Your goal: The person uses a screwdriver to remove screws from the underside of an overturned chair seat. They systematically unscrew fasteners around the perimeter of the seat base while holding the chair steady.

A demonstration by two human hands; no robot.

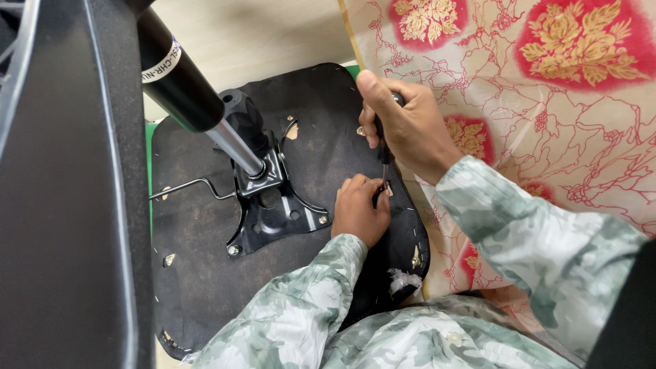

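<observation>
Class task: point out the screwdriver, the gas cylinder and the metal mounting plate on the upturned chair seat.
Screwdriver (384, 156): head view, on its dark shaft below the right hand.
Gas cylinder (179, 78): head view, on its black body.
Mounting plate (273, 212): head view, on its flat centre.

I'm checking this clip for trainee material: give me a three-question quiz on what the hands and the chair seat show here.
1. True or false: the right hand grips the screwdriver by its handle, shaft pointing down.
2. Where does the left hand rest?
A. on the gas cylinder
B. on the black seat underside, at the screwdriver's tip
C. on the patterned cloth
3. Fill in: the metal mounting plate sits near the ____ of the seat underside.

Key:
1. True.
2. B; its fingers pinch at the tip near the seat's right edge.
3. Middle; the cylinder rises from it and a thin wire lever sticks out to the left.
</observation>
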